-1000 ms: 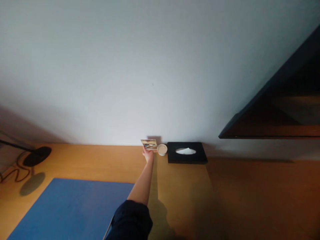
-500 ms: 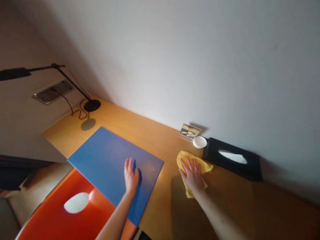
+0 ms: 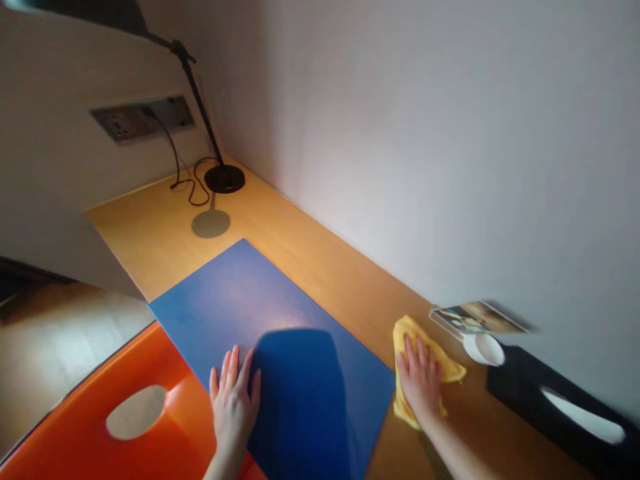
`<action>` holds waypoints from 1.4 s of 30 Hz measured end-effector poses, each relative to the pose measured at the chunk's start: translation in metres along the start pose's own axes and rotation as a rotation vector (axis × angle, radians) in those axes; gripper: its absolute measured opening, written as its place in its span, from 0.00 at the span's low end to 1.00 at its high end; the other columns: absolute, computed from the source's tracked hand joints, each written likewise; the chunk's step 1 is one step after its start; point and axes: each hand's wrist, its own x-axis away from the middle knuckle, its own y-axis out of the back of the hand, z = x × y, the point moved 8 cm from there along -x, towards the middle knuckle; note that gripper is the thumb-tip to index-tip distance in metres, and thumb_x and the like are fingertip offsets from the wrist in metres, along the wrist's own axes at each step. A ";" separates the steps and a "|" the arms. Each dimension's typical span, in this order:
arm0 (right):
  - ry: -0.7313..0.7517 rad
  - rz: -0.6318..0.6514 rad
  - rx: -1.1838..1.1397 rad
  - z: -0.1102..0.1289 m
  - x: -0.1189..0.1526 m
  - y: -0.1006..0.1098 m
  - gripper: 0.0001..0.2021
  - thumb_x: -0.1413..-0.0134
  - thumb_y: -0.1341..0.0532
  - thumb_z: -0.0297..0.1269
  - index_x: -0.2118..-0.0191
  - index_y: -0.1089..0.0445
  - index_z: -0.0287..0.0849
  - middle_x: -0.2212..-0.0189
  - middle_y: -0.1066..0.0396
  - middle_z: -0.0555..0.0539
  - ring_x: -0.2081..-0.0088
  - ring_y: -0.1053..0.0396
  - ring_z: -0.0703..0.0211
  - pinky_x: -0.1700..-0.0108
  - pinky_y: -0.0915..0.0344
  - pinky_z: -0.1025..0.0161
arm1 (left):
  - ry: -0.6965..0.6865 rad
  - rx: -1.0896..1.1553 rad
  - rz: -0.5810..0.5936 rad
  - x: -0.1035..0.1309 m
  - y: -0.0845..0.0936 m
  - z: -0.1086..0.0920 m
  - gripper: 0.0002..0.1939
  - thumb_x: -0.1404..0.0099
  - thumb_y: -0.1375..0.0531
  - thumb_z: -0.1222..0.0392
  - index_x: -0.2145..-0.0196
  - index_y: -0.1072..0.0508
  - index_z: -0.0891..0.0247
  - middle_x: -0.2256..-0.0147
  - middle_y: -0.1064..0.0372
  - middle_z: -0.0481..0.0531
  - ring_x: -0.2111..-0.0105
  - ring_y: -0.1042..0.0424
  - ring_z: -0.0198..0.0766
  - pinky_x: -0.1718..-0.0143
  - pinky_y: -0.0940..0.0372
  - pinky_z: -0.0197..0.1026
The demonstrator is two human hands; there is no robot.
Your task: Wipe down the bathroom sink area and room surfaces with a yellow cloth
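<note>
My left hand (image 3: 233, 405) lies flat, fingers apart, on the near edge of a blue desk mat (image 3: 280, 347). My right hand (image 3: 419, 379) presses flat on a yellow cloth (image 3: 417, 333) spread on the wooden desk (image 3: 320, 267), just right of the mat. A small picture card (image 3: 475, 319) leans at the wall beyond the cloth, with a small white dish (image 3: 483, 348) beside it.
A black tissue box (image 3: 560, 407) sits at the right by the wall. A black desk lamp (image 3: 223, 177) with a cable stands in the far corner under a wall socket panel (image 3: 143, 119). An orange chair back (image 3: 115, 427) is at the near left.
A second ago my arm reached to the card by the wall. Since half a second ago both hands have rested on mat and cloth while the view swung left and closer.
</note>
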 end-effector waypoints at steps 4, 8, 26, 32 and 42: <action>-0.180 0.109 0.015 0.100 -0.190 -0.039 0.32 0.31 0.54 0.52 0.33 0.38 0.36 0.34 0.42 0.28 0.36 0.45 0.23 0.43 0.41 0.26 | -0.010 0.024 -0.046 0.003 0.004 0.002 0.20 0.26 0.47 0.61 0.39 0.32 0.65 0.34 0.44 0.61 0.34 0.45 0.50 0.29 0.59 0.55; -0.063 0.176 -0.110 0.253 -0.293 -0.060 0.35 0.32 0.53 0.59 0.30 0.43 0.39 0.31 0.47 0.32 0.33 0.49 0.25 0.39 0.46 0.26 | -0.030 -0.022 -0.076 0.005 0.003 0.003 0.20 0.29 0.45 0.63 0.40 0.31 0.63 0.33 0.45 0.59 0.33 0.45 0.48 0.28 0.63 0.52; 0.125 -0.136 -0.206 0.064 0.069 0.020 0.23 0.30 0.50 0.46 0.40 0.28 0.43 0.39 0.31 0.40 0.37 0.38 0.41 0.39 0.37 0.42 | 0.076 0.038 0.058 0.002 -0.008 0.005 0.20 0.27 0.45 0.56 0.41 0.28 0.63 0.35 0.43 0.65 0.34 0.43 0.57 0.34 0.47 0.66; 0.414 0.086 -0.210 0.213 0.179 0.050 0.24 0.33 0.45 0.41 0.33 0.39 0.63 0.33 0.38 0.54 0.33 0.44 0.44 0.35 0.43 0.42 | 0.076 0.084 0.094 -0.003 0.000 -0.003 0.21 0.24 0.52 0.58 0.41 0.29 0.66 0.35 0.43 0.69 0.34 0.44 0.59 0.34 0.48 0.67; -0.551 0.078 -0.009 0.112 0.019 0.018 0.27 0.29 0.57 0.47 0.35 0.34 0.45 0.33 0.39 0.39 0.36 0.44 0.32 0.43 0.38 0.31 | -0.454 0.295 0.499 0.009 -0.013 0.043 0.32 0.27 0.47 0.45 0.30 0.47 0.55 0.29 0.62 0.54 0.28 0.61 0.51 0.29 0.57 0.64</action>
